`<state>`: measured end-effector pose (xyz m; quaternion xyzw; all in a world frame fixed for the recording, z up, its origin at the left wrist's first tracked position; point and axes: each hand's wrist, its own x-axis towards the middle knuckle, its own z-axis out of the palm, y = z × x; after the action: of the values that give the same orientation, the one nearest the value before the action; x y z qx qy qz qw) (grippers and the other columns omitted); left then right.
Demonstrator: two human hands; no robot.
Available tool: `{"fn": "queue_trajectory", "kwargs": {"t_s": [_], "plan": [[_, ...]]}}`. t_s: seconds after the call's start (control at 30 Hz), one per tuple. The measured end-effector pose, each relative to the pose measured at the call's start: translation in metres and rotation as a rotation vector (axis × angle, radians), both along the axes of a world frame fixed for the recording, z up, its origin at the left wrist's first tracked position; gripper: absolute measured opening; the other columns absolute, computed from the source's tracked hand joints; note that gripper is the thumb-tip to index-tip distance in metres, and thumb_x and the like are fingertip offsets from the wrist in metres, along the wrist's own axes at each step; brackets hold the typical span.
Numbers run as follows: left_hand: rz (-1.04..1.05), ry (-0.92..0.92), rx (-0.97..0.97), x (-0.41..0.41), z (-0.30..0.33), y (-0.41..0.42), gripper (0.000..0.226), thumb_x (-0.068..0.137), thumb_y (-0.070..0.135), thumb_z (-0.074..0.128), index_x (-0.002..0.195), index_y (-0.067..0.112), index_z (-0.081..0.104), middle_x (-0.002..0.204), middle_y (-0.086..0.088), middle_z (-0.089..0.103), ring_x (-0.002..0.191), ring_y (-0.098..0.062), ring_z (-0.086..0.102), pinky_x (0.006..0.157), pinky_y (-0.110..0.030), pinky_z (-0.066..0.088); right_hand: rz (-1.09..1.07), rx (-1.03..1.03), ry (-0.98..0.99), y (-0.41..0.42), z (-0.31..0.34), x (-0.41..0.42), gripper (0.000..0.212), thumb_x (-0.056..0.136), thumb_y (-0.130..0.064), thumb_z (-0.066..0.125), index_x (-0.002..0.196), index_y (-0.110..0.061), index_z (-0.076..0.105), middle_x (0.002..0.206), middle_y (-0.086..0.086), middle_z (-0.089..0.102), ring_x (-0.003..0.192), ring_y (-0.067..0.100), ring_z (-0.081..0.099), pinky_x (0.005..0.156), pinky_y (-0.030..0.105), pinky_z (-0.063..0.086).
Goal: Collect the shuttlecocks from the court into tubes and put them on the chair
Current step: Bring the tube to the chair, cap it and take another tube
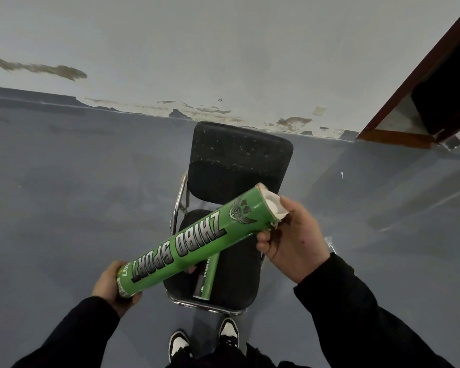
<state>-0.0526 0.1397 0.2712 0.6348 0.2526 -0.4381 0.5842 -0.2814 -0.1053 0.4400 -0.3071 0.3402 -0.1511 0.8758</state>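
Above chair (239, 160), both hands (294, 243) grip green tube (194, 245).

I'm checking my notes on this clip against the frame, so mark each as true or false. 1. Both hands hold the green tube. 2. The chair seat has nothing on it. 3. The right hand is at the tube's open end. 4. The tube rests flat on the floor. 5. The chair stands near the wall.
1. True: the left hand grips one end of the green tube and the right hand grips the other.
2. False: a second green tube lies on the chair seat.
3. True: something white shows inside that end.
4. False: it is held in the air, tilted, above the chair.
5. True: the wall is just behind its backrest.
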Motion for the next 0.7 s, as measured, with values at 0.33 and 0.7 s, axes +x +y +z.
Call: {"fn": "queue_trajectory", "kwargs": {"t_s": [0.33,0.7], "plan": [[0.112,-0.007,0.019,0.000,0.001,0.008,0.024,0.095,0.026,0.049,0.072,0.021,0.047,0.042,0.000,0.051,0.032,-0.015,0.053,0.036,-0.025,0.046,0.250,0.111,-0.109,-0.009,0.000,-0.009,0.040,0.092,-0.019,0.067,0.132,-0.016,0.066,0.119,0.031,0.067,0.083,0.039,0.076,0.066,0.038,0.065],[0.141,-0.021,0.046,-0.002,0.006,0.021,0.022,0.093,0.027,0.054,0.073,0.021,0.047,0.042,0.002,0.050,0.031,-0.015,0.050,0.037,-0.025,0.045,0.144,-0.022,0.060,0.017,0.011,-0.009,0.006,0.092,-0.020,0.065,0.091,-0.017,0.070,0.071,0.009,0.063,0.038,0.015,0.058,0.034,0.019,0.048]]}}
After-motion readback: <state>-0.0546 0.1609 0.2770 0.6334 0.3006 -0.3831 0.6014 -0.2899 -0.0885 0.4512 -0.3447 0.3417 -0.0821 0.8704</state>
